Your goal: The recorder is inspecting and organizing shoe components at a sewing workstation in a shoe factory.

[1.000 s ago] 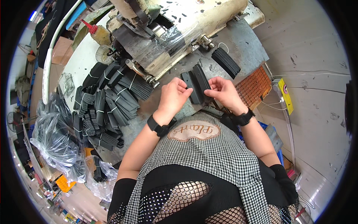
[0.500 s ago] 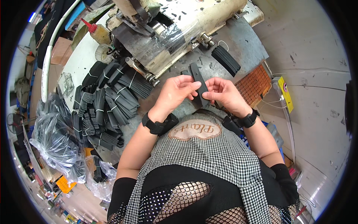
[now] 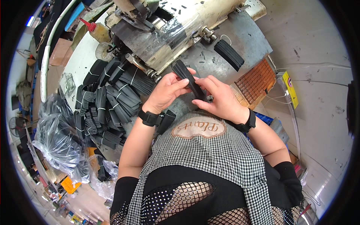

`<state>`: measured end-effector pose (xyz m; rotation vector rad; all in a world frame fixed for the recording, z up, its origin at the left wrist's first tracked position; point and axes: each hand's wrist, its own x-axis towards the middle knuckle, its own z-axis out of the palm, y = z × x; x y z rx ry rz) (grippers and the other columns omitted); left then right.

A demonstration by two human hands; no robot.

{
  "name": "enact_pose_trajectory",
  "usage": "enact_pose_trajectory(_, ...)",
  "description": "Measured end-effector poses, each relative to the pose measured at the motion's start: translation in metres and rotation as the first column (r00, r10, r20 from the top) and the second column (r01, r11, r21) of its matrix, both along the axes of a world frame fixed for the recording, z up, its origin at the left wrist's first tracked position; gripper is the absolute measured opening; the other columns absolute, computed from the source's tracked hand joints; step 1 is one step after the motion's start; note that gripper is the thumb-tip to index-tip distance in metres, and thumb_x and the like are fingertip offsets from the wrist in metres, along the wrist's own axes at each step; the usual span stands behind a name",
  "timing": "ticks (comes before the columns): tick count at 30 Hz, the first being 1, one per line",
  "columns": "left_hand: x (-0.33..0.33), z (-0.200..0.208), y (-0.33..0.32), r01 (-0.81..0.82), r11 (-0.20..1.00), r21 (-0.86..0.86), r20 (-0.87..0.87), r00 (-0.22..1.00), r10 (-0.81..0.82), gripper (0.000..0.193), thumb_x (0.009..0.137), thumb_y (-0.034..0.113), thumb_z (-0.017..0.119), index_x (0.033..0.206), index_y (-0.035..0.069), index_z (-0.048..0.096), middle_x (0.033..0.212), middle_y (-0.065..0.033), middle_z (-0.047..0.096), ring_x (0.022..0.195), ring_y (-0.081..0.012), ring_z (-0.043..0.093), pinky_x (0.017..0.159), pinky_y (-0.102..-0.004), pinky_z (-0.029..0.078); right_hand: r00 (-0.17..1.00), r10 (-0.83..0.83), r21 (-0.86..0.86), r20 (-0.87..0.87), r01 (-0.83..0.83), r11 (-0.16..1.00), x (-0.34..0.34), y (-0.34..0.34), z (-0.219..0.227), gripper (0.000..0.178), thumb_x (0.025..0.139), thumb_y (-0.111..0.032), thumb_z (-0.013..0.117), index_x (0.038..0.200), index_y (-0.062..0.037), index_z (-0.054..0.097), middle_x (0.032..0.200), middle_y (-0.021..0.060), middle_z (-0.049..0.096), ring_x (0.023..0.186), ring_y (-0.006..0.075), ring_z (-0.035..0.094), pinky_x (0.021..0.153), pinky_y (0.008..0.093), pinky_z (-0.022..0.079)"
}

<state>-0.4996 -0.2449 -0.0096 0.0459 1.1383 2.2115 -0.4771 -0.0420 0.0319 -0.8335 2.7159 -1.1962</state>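
Note:
A stack of black strips (image 3: 181,69) is held above the grey metal work surface, slanting from far left to near right. My left hand (image 3: 165,93) is closed on its middle, thumb on top. Around the near end, my right hand (image 3: 224,98) grips with its fingers on one side and the thumb at the tip. Beyond my right hand lies a separate bundle of black strips (image 3: 228,55) beside a thin pale loop (image 3: 226,37). To the left of my left hand is a heap of tied black strip bundles (image 3: 122,95), bound with pale bands.
A worn machine (image 3: 161,41) stands just beyond my hands. A red-tipped bottle (image 3: 98,32) is at its left. Small black scraps litter the metal surface. A brown ridged mat (image 3: 255,80) lies at the right, near the wall. Clear plastic bags (image 3: 62,138) hang at the left edge.
The held stack has turned, so the strips' edges now face up, and it has shifted slightly left. My right hand has moved left and spread wider around its near end.

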Motion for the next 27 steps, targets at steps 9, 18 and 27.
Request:
enact_pose_trajectory(9, 0.004, -0.01, -0.011, -0.026, 0.997, 0.076, 0.044, 0.999, 0.022, 0.035, 0.091, 0.008, 0.05, 0.124, -0.003, 0.045, 0.115, -0.0177, 0.06, 0.11, -0.0264, 0.058, 0.095, -0.0383, 0.047, 0.872, -0.308, -0.041, 0.379, 0.349, 0.936, -0.018, 0.018, -0.055, 0.031, 0.073, -0.017, 0.075, 0.092, 0.002, 0.06, 0.069, 0.0063, 0.059, 0.061, 0.0139, 0.057, 0.056, 0.0283, 0.047)
enact_pose_trajectory(18, 0.011, -0.02, -0.016, -0.068, 0.994, 0.09, 0.102, 0.993, 0.058, 0.035, 0.09, 0.005, 0.049, 0.123, -0.006, 0.046, 0.114, -0.0211, 0.06, 0.11, -0.0316, 0.058, 0.097, -0.0428, 0.047, 0.799, -0.342, 0.138, 0.496, 0.316, 0.939, -0.026, 0.006, -0.057, 0.03, 0.07, -0.016, 0.076, 0.091, 0.0007, 0.062, 0.069, 0.0086, 0.062, 0.062, 0.0194, 0.06, 0.06, 0.0315, 0.049)
enact_pose_trajectory(27, 0.013, -0.018, -0.015, -0.063, 0.995, 0.08, 0.106, 0.993, 0.054, 0.041, 0.089, 0.004, 0.052, 0.127, -0.005, 0.041, 0.115, -0.0205, 0.059, 0.107, -0.0295, 0.06, 0.094, -0.0408, 0.049, 0.823, -0.318, 0.053, 0.47, 0.333, 0.941, -0.022, 0.007, -0.06, 0.023, 0.074, -0.007, 0.073, 0.091, 0.0011, 0.061, 0.069, 0.0031, 0.059, 0.061, 0.0093, 0.054, 0.058, 0.025, 0.047)
